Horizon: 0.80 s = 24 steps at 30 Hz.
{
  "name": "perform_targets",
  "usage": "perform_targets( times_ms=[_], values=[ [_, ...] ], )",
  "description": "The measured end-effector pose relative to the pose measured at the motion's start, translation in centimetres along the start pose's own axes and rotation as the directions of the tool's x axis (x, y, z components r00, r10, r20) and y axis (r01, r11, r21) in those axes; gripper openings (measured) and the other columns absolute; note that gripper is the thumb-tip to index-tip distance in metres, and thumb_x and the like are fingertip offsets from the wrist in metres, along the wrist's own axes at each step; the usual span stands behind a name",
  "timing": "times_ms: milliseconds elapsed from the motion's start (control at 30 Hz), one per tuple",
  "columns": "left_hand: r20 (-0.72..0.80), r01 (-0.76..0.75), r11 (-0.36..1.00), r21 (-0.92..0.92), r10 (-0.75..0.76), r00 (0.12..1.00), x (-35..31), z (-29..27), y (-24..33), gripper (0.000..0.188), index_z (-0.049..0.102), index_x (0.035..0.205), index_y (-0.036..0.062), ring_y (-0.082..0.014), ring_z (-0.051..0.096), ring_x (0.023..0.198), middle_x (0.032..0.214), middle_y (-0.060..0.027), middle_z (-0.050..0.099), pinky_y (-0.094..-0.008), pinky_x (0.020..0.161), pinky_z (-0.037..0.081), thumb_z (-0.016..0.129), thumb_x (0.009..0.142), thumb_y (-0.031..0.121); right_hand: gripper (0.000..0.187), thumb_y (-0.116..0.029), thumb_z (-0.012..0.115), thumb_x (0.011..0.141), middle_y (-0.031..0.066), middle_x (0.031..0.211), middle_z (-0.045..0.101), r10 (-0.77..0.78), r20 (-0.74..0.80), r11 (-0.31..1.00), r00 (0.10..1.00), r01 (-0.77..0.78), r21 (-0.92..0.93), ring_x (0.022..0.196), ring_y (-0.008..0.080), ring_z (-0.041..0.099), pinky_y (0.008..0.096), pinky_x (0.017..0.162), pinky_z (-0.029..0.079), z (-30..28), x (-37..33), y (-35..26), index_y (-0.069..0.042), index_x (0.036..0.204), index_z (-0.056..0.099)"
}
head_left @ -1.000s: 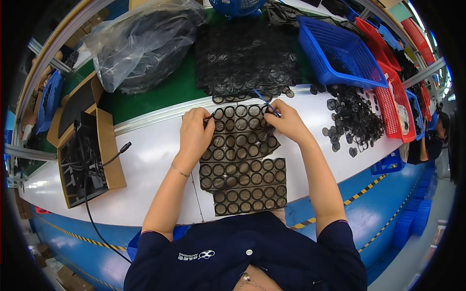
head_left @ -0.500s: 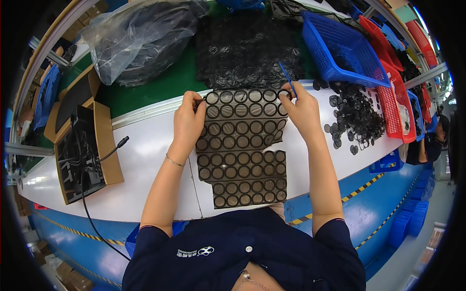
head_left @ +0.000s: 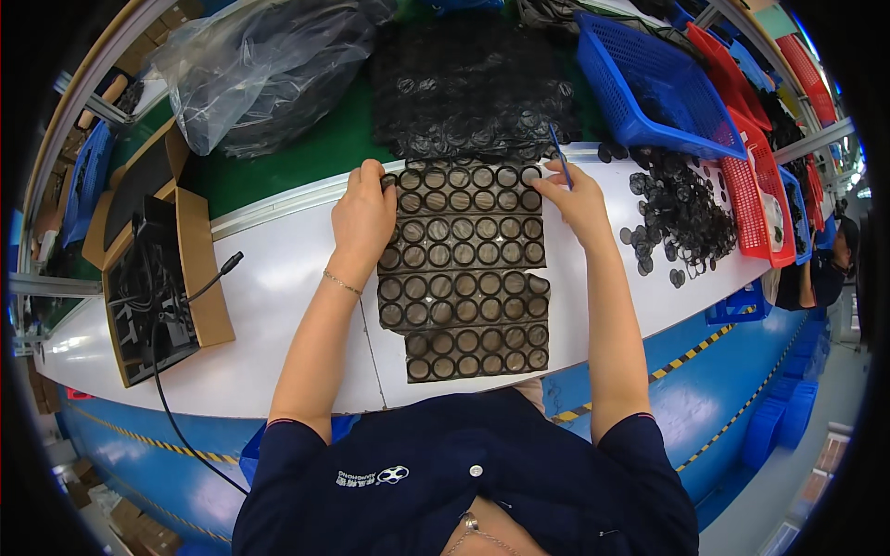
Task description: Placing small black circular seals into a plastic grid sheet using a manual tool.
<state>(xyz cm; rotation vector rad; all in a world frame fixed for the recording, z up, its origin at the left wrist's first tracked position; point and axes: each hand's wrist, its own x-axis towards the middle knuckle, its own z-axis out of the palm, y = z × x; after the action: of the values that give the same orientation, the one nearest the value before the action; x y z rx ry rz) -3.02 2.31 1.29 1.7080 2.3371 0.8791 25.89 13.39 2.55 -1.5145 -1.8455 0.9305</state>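
Note:
Dark, see-through sheets (head_left: pixel 464 228) with rows of black rings lie in front of me, stretching from the far edge strip toward my body. My left hand (head_left: pixel 364 218) has its fingers closed on their upper left edge. In my right hand (head_left: pixel 575 202) is a thin blue stick-like tool (head_left: pixel 561 159), pointing up and away; its exact kind is not clear. The right thumb and a fingertip are at the sheets' upper right edge, and I cannot tell whether they touch it. Beyond the sheets lies a broad pile of similar black sheets (head_left: pixel 468 88).
Loose black discs and rings (head_left: pixel 681 218) are heaped on the white table (head_left: pixel 278 306) at right. Behind them stand a blue basket (head_left: pixel 658 116) and a red basket (head_left: pixel 756 208). A cardboard box (head_left: pixel 209 278) with cables is at left; a clear plastic bag (head_left: pixel 250 83) lies far left.
The ringed sheets have shifted slightly away from me and lie straighter at the right. Both hands moved a little; the blue tool now stands more upright.

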Motion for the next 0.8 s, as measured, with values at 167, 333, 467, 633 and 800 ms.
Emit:
perform_targets(
  times_ms=[167, 333, 467, 633, 800],
  values=[
    [-0.233, -0.204, 0.975, 0.089, 0.219, 0.947, -2.8, -2.7, 0.2, 0.029, 0.060, 0.116, 0.0045, -0.0348, 0.063, 0.092, 0.103, -0.0109, 0.065, -0.0432, 0.076, 0.052, 0.067, 0.088, 0.006, 0.027, -0.024, 0.074, 0.085, 0.0144, 0.083, 0.071, -0.029, 0.045, 0.990, 0.999, 0.035, -0.139, 0.069, 0.0243, 0.065, 0.0345, 0.065, 0.050, -2.3, -7.9, 0.1, 0.002, 0.092, 0.072],
    [0.026, -0.547, 0.812, -0.205, 0.563, 0.826, -10.3, -4.8, 3.2, 0.016, 0.069, 0.097, 0.0057, -0.0282, 0.062, 0.091, 0.099, -0.0087, 0.065, -0.0390, 0.076, 0.050, 0.072, 0.082, 0.006, 0.031, -0.027, 0.075, 0.087, 0.0166, 0.077, 0.068, 0.136, -0.005, 0.977, 0.991, -0.135, -0.164, 0.066, 0.0264, 0.064, 0.0352, 0.063, 0.050, -2.6, -14.9, 0.4, 0.004, 0.086, 0.070],
    [0.171, -0.652, 0.647, -0.394, 0.749, 0.640, -15.3, -1.5, 7.6, 0.028, 0.068, 0.107, 0.0060, -0.0240, 0.059, 0.096, 0.106, -0.0062, 0.063, -0.0369, 0.083, 0.046, 0.074, 0.081, 0.014, 0.025, -0.020, 0.075, 0.086, 0.0148, 0.074, 0.066, 0.040, 0.014, 0.980, 0.999, -0.037, -0.193, 0.066, 0.0270, 0.064, 0.0361, 0.063, 0.050, -0.7, -14.0, -1.4, 0.004, 0.082, 0.068],
    [0.243, -0.734, 0.601, -0.317, 0.799, 0.549, -16.3, 0.1, 9.3, 0.034, 0.068, 0.113, 0.0070, -0.0203, 0.056, 0.100, 0.114, -0.0038, 0.061, -0.0350, 0.085, 0.043, 0.072, 0.082, 0.020, 0.018, -0.013, 0.075, 0.082, 0.0123, 0.075, 0.065, 0.007, -0.077, 0.987, 0.997, -0.019, -0.158, 0.066, 0.0265, 0.063, 0.0372, 0.063, 0.050, -0.3, -13.8, -0.8, 0.002, 0.088, 0.066],
    [0.239, -0.742, 0.581, -0.335, 0.814, 0.529, -16.6, 0.4, 9.4, 0.035, 0.068, 0.114, 0.0075, -0.0201, 0.056, 0.099, 0.115, -0.0033, 0.060, -0.0350, 0.084, 0.042, 0.073, 0.081, 0.019, 0.018, -0.014, 0.074, 0.084, 0.0079, 0.074, 0.063, 0.090, -0.122, 0.988, 0.989, -0.103, -0.111, 0.066, 0.0193, 0.061, 0.0323, 0.061, 0.047, -0.9, -13.4, 1.1, 0.000, 0.094, 0.069]
  ],
)
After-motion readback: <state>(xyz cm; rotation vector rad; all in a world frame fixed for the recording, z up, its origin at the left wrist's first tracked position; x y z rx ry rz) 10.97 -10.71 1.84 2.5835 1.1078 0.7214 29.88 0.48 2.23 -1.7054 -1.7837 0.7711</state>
